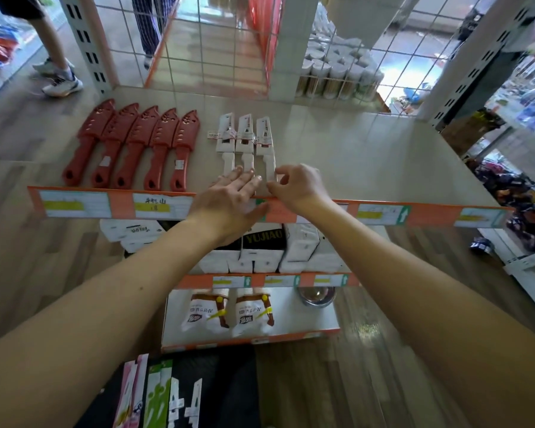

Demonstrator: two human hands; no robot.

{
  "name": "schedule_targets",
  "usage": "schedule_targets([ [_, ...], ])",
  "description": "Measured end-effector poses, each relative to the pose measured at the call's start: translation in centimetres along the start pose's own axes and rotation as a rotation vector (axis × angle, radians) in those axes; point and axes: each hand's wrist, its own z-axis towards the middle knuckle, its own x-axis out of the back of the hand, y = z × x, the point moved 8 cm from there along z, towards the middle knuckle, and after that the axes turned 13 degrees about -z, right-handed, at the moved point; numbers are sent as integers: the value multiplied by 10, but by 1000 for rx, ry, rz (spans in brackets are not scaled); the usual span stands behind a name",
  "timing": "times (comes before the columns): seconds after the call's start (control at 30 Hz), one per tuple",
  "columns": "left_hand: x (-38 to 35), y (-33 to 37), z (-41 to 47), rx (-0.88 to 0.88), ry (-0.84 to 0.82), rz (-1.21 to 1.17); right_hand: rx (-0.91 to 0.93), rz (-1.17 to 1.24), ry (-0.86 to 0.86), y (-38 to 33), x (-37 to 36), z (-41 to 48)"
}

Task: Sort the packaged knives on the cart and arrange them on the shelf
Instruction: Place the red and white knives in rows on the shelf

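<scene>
On the shelf [368, 156], beside five red knives [130, 146], three white packaged knives [244, 140] are being squared: left hand [229, 199] flat, fingers spread, right hand [297, 186] apparently pinching the rightmost; next, fetch from the cart packs [167, 396].

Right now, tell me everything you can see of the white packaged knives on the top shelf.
The white packaged knives are three flat packs in white card-like sleeves with small printed labels across the middle. They lie side by side on the beige shelf, handle ends toward the orange front rail, right of five red sheathed knives. The left hand rests flat on two handle ends; the right hand pinches the rightmost one.
</scene>
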Motion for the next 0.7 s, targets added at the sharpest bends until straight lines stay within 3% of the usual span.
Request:
schedule_targets([
  [0.2, 2, 0, -20, -22, -4, 40, 6, 6, -1, -7, 7, -27],
  [0.47, 1, -27, -85, -11, 13, 104, 48, -66, 123, -18, -3, -95],
  [0.7, -29, -48, -146, 46, -31, 92, 94, -155, -32, -35, -61, -159],
])
